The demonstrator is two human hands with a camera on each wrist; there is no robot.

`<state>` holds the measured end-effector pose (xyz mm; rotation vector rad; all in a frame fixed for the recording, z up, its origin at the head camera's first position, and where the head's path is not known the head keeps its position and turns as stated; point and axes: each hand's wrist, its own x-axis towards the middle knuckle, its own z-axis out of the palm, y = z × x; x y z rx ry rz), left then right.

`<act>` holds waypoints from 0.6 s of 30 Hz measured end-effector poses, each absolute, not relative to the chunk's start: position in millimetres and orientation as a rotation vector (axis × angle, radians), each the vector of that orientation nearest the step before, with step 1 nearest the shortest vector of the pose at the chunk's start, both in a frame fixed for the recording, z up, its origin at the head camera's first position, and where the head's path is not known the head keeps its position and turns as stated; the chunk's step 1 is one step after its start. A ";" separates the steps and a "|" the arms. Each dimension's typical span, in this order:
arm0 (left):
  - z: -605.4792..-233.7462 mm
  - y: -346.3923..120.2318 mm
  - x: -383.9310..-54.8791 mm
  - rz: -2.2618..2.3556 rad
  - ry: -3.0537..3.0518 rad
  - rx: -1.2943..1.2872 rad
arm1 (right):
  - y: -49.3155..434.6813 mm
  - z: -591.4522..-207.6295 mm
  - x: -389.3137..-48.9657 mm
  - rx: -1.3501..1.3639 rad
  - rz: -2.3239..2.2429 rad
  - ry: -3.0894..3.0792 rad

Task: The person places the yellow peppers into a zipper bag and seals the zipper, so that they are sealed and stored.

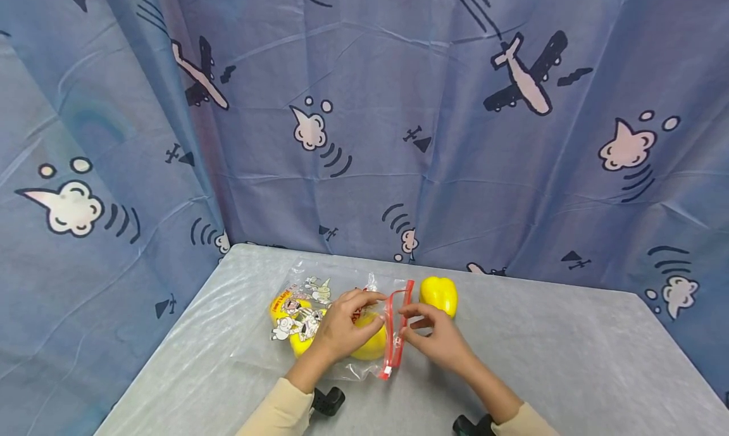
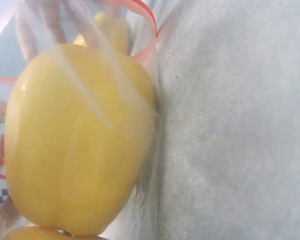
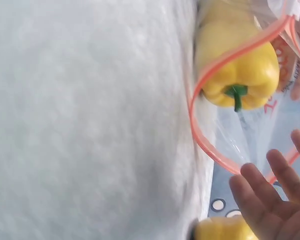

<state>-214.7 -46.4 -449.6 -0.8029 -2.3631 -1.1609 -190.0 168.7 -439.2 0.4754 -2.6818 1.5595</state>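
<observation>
A clear zip bag [image 1: 353, 366] with a red zip edge [image 3: 195, 107] and cartoon print lies on the table. Yellow bell peppers [image 2: 80, 140] are inside it, one showing its green stem toward the mouth in the right wrist view. The bag's mouth gapes in that view. My left hand [image 1: 347, 325] rests over the bag near the mouth, thumb and fingers apart. At the red edge is my right hand [image 1: 435, 335], its fingers loosely spread and the fingertips [image 3: 247, 172] right at the rim. Just beyond it, a loose yellow bell pepper [image 1: 438, 295] sits outside the bag.
A pale grey cover lies over the table [image 1: 547, 354]. Behind and to the left hangs a blue curtain [image 1: 364, 107] printed with planes and clouds. A white zip slider [image 3: 292, 7] sits at one end of the red edge.
</observation>
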 end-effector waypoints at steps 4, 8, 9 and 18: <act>-449.5 -45.9 -214.7 -1.159 -2.368 -0.794 | 173.3 -433.6 -192.4 0.413 1.489 -2.622; -450.0 -45.4 -214.4 -1.169 -2.375 -0.776 | 179.6 -427.7 -197.4 0.359 1.399 -2.564; -450.2 -45.3 -214.4 -1.170 -2.376 -0.773 | 181.5 -426.7 -199.2 0.349 1.377 -2.549; -450.6 -44.9 -214.0 -1.174 -2.391 -0.756 | 197.5 -424.0 -222.3 0.230 1.134 -2.495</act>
